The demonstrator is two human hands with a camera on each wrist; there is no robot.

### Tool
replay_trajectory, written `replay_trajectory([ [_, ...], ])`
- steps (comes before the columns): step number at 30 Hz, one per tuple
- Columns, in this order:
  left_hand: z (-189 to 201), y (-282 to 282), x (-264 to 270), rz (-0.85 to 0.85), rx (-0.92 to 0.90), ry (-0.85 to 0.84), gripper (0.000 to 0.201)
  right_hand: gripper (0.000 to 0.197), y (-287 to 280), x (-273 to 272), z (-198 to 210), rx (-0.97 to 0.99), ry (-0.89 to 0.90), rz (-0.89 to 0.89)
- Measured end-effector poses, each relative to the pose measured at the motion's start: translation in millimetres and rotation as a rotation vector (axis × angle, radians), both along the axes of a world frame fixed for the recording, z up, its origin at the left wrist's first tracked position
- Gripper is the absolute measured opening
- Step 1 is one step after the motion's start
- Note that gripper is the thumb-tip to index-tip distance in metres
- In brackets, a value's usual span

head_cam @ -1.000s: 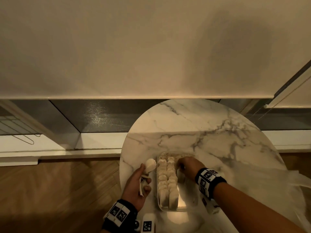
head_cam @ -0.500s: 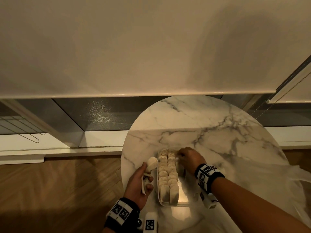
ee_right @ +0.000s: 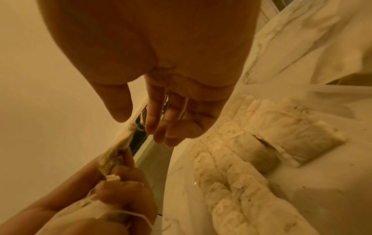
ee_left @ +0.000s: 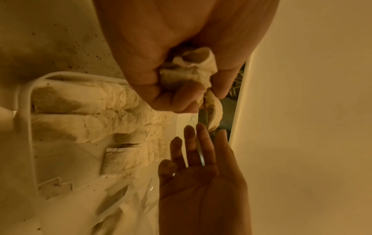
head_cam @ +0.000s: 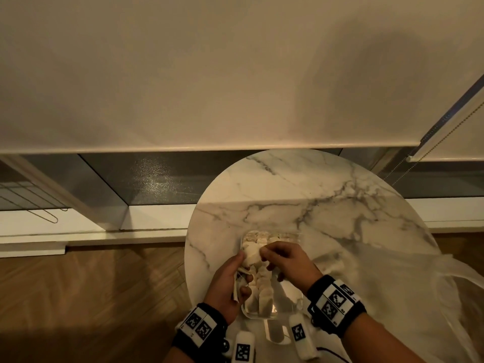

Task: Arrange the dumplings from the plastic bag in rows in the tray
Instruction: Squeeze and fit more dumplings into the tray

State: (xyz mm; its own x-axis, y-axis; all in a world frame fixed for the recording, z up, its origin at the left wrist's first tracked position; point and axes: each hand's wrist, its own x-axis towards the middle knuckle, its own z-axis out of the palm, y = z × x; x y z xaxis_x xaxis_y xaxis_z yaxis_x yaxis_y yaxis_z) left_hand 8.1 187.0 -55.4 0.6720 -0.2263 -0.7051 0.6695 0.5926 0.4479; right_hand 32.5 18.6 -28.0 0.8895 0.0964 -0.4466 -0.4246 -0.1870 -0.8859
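Both my hands have come together over the tray (head_cam: pixel 296 301) since a moment ago. Left hand (head_cam: pixel 227 285) grips several dumplings (ee_left: pixel 188 74), one sticking out at the fingertips (head_cam: pixel 252 254); right hand (head_cam: pixel 286 260) reaches it, fingers loosely extended, holding nothing. Head view shows the plastic bag (head_cam: pixel 408 279) at right on the marble table (head_cam: pixel 301 195). Wrist views show two full rows (ee_right: pixel 231 159) plus a started third; exact count unclear.

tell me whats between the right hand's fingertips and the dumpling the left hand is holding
Nothing: in the left wrist view, only a small bare gap separates the right hand fingertips from the dumpling that the left hand grips.
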Motion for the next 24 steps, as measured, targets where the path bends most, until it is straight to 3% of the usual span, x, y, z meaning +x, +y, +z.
replay_trajectory([
  [7, 0.6, 4.0, 0.5, -0.039, 0.102, -0.069, 0.045, 0.009, 7.7, 2.4, 2.7, 0.054, -0.054, -0.077],
  [12, -2.1, 11.9, 1.6, 0.031, 0.074, 0.006, 0.042, 0.003, 0.6, 7.1, 9.1, 0.003, -0.168, -0.064],
  [15, -4.2, 21.5, 3.0, 0.091, 0.084, 0.058, 0.027, 0.001, -17.5, 15.2, 9.4, -0.129, -0.278, -0.22],
  [18, -11.7, 33.1, 3.9, 0.151, 0.1, 0.096, 0.033, 0.003, -36.9, 20.6, 0.4, -0.214, -0.305, -0.324],
  [22, -17.9, 44.2, 6.6, 0.187, 0.09, 0.115, 0.034, 0.011, -49.0, 16.6, -26.2, -0.525, -0.095, 0.146],
  [24, -17.9, 47.2, 7.5, 0.192, 0.078, 0.103, 0.037, 0.011, -51.0, 14.6, -39.0, -0.661, -0.077, 0.246],
])
